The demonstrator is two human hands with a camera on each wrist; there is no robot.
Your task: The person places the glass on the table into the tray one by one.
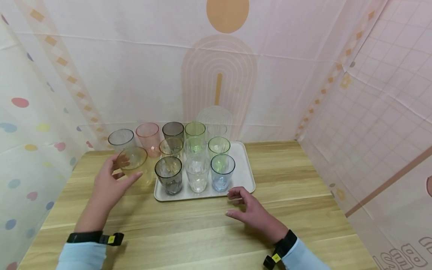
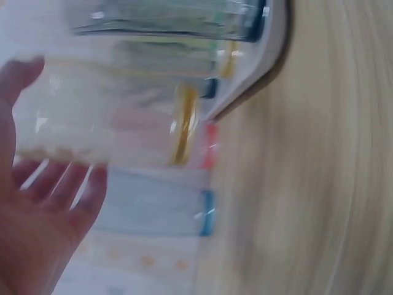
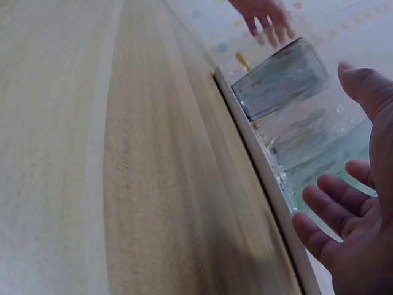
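My left hand (image 1: 109,183) grips an amber drinking glass (image 1: 133,165) at the tray's left, fingers on its far side and thumb towards me. The left wrist view shows the amber glass (image 2: 147,117) close over the table, its base a thick yellow ring. Near the front right edge of the white tray (image 1: 244,172) my right hand (image 1: 253,213) hovers with loosely bent fingers and nothing in it. Closest to it stands a blue glass (image 1: 222,176). Left of that are a clear glass (image 1: 197,178) and a grey glass (image 1: 168,180), both on the tray.
Behind the front row stand several more glasses, among them a green glass (image 1: 219,148) and a dark grey glass (image 1: 173,129). A pink glass (image 1: 150,140) and a bluish clear glass (image 1: 121,138) stand left of the tray. Printed cloth (image 1: 152,75) hangs behind the wooden table (image 1: 189,232).
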